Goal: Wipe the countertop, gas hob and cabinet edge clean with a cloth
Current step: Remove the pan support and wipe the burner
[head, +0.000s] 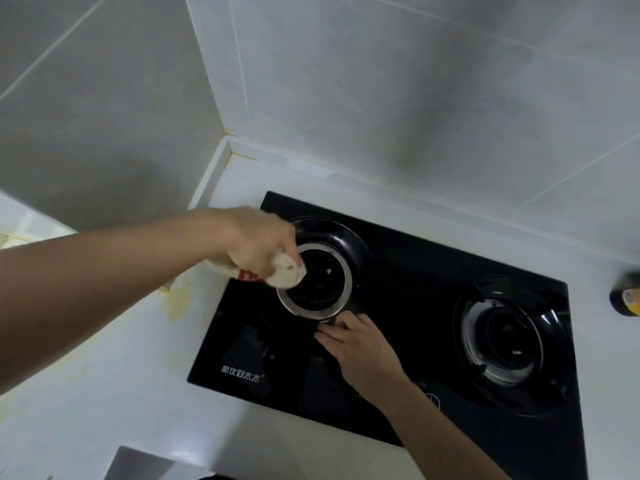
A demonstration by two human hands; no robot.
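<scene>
Grey-white wall tiles (381,91) rose behind and to the left of a white countertop (114,368), meeting at its far left corner. Yellowish stains (178,299) marked the countertop along its left side, just beside the hob's left edge.

A black glass gas hob (398,282) lay sunk into the countertop, its long back edge running parallel to the rear wall, with white lettering near its front left corner. Two burners sat in it. The left burner (317,282) showed a shiny metal ring around a dark well and stood toward the hob's back left corner. The right burner (502,341) sat toward the hob's right edge, well apart from the first.

The left hand (258,242) reached in over the countertop's left side and clenched a bunched cream-coloured cloth (287,270) with a patch of red print, pressing it on the left rim of the left burner's metal ring. The right hand (356,341) came in from the front edge and rested on the hob glass at the near rim of that same ring, fingers lying fairly flat and holding nothing.

At the countertop's right edge stood a dark bottle (627,294) with a yellow label, partly cut off by the frame.
</scene>
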